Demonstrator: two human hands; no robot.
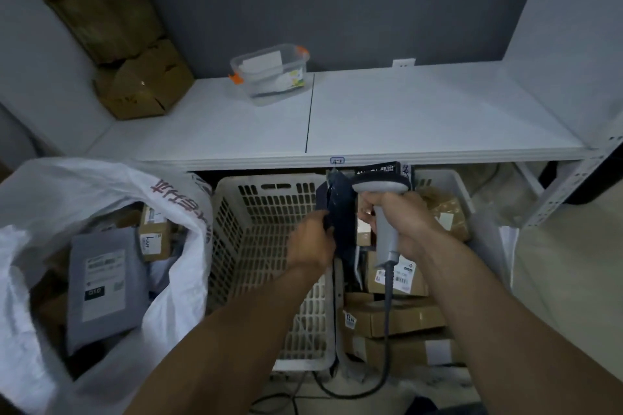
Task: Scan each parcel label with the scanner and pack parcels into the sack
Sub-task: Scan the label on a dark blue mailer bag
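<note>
While the left hand [312, 242] pinches its lower edge with curled fingers, the dark parcel [340, 212] stands upright over the seam between two white baskets, just below the front edge of the shelf [438, 111]. The right hand [406, 217] is wrapped round the handle of the grey scanner [381, 185], whose head sits just beside the parcel's top. The left basket [256, 212] touches the right basket [438, 174], which holds labelled cardboard boxes [397, 317]. At the far left, the white sack [188, 212] gapes, with a grey mailer [104, 290] inside. A clear container [269, 74] sits near the shelf's back edge.
</note>
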